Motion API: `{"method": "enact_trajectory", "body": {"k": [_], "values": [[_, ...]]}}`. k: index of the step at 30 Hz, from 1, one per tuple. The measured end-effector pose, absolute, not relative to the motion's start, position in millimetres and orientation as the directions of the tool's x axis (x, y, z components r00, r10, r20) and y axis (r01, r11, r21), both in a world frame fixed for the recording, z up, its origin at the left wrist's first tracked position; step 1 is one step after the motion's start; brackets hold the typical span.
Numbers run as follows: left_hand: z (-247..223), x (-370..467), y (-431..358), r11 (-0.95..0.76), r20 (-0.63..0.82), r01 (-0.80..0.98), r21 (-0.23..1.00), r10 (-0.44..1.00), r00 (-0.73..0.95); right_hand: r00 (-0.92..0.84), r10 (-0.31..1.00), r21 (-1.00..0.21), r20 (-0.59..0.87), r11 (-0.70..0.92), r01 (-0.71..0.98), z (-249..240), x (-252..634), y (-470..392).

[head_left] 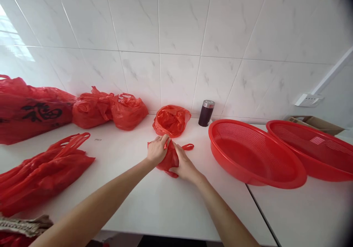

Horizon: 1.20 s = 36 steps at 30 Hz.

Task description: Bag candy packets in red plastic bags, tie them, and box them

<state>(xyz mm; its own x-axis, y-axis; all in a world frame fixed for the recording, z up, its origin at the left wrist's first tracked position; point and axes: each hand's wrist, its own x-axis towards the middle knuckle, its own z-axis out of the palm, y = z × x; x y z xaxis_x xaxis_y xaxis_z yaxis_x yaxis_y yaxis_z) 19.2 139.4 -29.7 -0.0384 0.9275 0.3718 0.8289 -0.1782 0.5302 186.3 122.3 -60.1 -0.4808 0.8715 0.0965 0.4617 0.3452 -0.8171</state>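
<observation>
A small red plastic bag [171, 158] rests on the white table in front of me, between both hands. My left hand [157, 149] is closed on its upper part, fingers gathering the plastic. Around the bag's right side wraps my right hand [185, 164], with the thumb near its bottom. One loop handle of the bag sticks out to the right. What the bag contains is hidden. Just behind it stands another red plastic bag [172, 120], its mouth open and rim folded outward.
Two red plastic baskets, a nearer one [248, 155] and a farther one [311, 147], stand at the right. A dark thermos [206, 113] is by the tiled wall. Filled red bags [128, 112] line the back left; flat red bags [49, 169] lie nearer. A cardboard box [317, 124] sits far right.
</observation>
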Motion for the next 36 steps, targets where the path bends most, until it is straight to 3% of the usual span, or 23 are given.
{"method": "enact_trajectory", "body": {"k": [6,10,14,17,20,29,36], "values": [[-51.2,-5.1,138.0,-0.094,0.304,0.841,0.533,0.949,-0.087,-0.572,0.819,-0.793,0.041,0.375,0.48,-53.4,246.4,146.8],[-61.1,-1.0,122.6,-0.029,0.311,0.803,0.596,0.93,-0.197,-0.443,0.896,-0.804,0.025,0.281,0.523,-42.8,236.2,155.1],[-69.0,17.8,108.8,0.006,0.332,0.798,0.602,0.908,-0.257,-0.229,0.969,-0.52,0.09,0.242,0.819,-44.0,190.0,158.4],[-72.5,21.7,109.0,0.046,0.284,0.812,0.582,0.924,-0.256,-0.219,0.945,-0.345,0.242,0.295,0.891,-52.5,165.5,158.4],[-72.6,15.0,115.6,0.085,0.228,0.832,0.549,0.942,-0.246,-0.223,0.917,-0.273,0.33,0.319,0.908,-60.9,160.4,159.6],[-68.9,7.2,134.5,0.199,0.127,0.856,0.477,0.948,-0.291,-0.201,0.937,-0.307,0.284,0.287,0.907,-60.5,166.7,170.0],[-65.1,2.7,136.8,0.233,0.078,0.85,0.472,0.949,-0.304,-0.108,0.977,-0.304,0.185,0.162,0.939,-57.7,177.5,177.3]]}}
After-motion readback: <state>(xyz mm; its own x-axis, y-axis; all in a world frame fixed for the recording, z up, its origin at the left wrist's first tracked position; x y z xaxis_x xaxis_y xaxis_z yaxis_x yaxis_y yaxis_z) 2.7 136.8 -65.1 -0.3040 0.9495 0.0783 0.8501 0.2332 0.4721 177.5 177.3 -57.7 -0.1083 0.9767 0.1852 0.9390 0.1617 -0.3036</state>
